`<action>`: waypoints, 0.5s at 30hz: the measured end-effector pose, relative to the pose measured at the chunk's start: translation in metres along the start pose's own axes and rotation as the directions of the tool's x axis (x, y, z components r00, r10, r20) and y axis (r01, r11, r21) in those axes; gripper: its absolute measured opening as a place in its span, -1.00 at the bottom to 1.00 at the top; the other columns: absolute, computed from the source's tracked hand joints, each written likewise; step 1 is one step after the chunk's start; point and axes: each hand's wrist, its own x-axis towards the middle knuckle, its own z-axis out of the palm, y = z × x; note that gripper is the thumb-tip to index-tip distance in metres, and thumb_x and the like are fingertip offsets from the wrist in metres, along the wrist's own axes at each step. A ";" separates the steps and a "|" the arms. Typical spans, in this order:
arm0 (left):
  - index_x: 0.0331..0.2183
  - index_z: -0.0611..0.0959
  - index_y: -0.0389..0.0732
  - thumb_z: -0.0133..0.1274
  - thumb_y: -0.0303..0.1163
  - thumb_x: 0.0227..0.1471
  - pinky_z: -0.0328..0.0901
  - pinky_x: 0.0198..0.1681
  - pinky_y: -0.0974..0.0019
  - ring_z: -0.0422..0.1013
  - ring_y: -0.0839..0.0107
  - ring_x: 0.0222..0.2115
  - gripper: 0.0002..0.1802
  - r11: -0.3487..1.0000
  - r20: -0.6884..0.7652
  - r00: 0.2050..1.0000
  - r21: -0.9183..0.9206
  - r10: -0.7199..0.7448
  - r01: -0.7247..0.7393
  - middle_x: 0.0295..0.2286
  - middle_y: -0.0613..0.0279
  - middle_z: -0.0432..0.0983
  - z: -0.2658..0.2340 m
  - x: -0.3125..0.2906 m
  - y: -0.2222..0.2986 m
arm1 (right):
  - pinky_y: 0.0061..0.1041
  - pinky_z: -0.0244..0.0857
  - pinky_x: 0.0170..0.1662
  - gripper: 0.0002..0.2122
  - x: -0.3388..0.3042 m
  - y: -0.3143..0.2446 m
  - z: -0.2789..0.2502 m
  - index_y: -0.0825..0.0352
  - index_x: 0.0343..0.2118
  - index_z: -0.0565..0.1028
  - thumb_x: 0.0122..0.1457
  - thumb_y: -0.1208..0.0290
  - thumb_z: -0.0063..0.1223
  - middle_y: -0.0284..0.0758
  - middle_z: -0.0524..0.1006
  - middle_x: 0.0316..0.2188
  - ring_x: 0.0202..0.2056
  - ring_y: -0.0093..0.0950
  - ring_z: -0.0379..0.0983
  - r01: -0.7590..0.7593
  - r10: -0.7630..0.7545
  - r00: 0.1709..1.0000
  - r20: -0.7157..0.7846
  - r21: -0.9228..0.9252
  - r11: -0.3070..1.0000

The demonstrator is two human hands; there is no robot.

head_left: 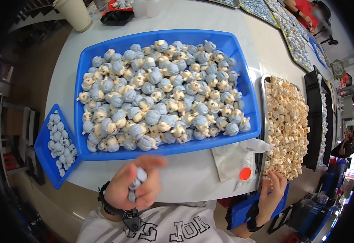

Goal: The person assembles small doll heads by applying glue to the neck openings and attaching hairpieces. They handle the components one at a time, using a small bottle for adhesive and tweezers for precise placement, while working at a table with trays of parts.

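The left hand (134,186) is curled around a couple of small grey-blue toy heads (137,181), lifted close to the chest just below the big blue tray (79,101) of finished heads. The right hand (273,190) reaches, fingers spread and empty, to the edge of the metal tray (263,97) of cream pieces (286,121). This looks like the pick-up step of assembly; joining would need one cream piece grasped.
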 end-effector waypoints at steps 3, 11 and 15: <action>-0.23 0.36 -0.29 -0.28 0.00 0.13 0.14 -0.71 0.46 0.17 0.50 -0.69 -0.51 0.980 0.033 0.998 0.192 -0.063 0.055 -0.66 0.30 0.14 -0.009 0.001 -0.012 | -0.55 0.32 -0.45 -0.74 -0.001 0.001 0.001 0.41 -0.29 0.46 -0.12 0.72 0.02 -0.18 0.36 -0.30 -0.31 -0.33 0.35 0.013 -0.012 0.999 -0.041 0.022 1.000; -0.33 0.38 -0.36 -0.27 -0.19 0.14 0.16 -0.73 0.40 0.23 0.39 -0.72 -0.63 0.964 -0.022 0.965 0.033 -0.262 0.262 -0.61 0.09 0.26 -0.016 0.025 -0.038 | -0.38 0.20 -0.27 -0.75 0.008 0.010 0.006 0.31 -0.38 0.46 -0.22 0.58 0.16 -0.27 0.40 -0.38 -0.32 -0.29 0.30 0.021 -0.028 0.991 -0.130 -0.055 0.998; -0.33 0.33 -0.30 -0.28 -0.30 0.15 0.20 -0.75 0.34 0.24 0.32 -0.72 -0.77 0.943 0.178 0.978 0.330 -0.106 0.042 -0.56 -0.07 0.26 0.010 0.002 -0.021 | -0.38 0.20 -0.26 -0.77 0.012 0.007 0.006 0.33 -0.39 0.46 -0.21 0.59 0.15 -0.25 0.41 -0.39 -0.32 -0.28 0.30 0.021 -0.029 0.989 -0.142 -0.054 0.998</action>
